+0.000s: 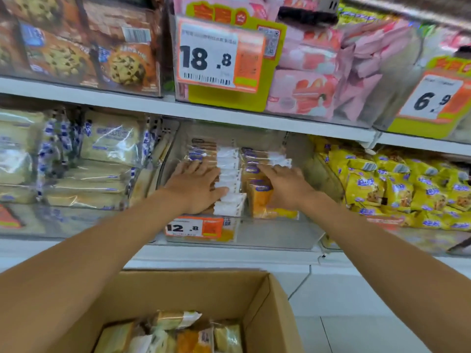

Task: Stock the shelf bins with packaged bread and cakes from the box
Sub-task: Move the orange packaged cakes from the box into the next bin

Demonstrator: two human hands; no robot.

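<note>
Left hand (pixel 196 186) lay flat, fingers straight, on clear-wrapped brown cake packs (pixel 202 150); right hand (pixel 286 186) lay open on clear-wrapped orange cake packs (pixel 258 200), thumb hidden.

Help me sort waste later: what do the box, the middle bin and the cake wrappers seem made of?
Box: brown cardboard, matte, likely corrugated by its thick edge. Middle bin: clear hard plastic, probably acrylic; goods show through. Cake wrappers: thin glossy plastic film, crinkled with glare.

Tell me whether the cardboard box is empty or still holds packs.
Not empty: the open box shows several wrapped cakes lying at its bottom. How deep the pile goes cannot be told.
</note>
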